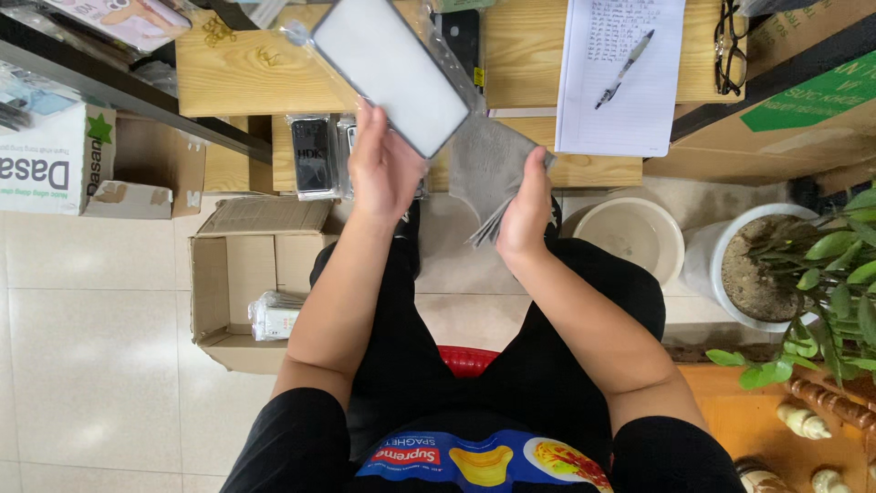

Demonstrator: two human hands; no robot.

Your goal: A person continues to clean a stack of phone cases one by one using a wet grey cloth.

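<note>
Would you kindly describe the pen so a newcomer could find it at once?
Look at the wooden desk, top right, where a white handwritten sheet lies. The pen rests diagonally on that sheet; unlike the black glasses beside it, it is slim and straight.

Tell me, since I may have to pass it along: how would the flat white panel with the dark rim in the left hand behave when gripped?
The panel looks thin and flat, held out by the left hand from one end without sagging, so probably stiff and light. Its smooth glossy face suggests it could be slippery and crack-prone.
</note>
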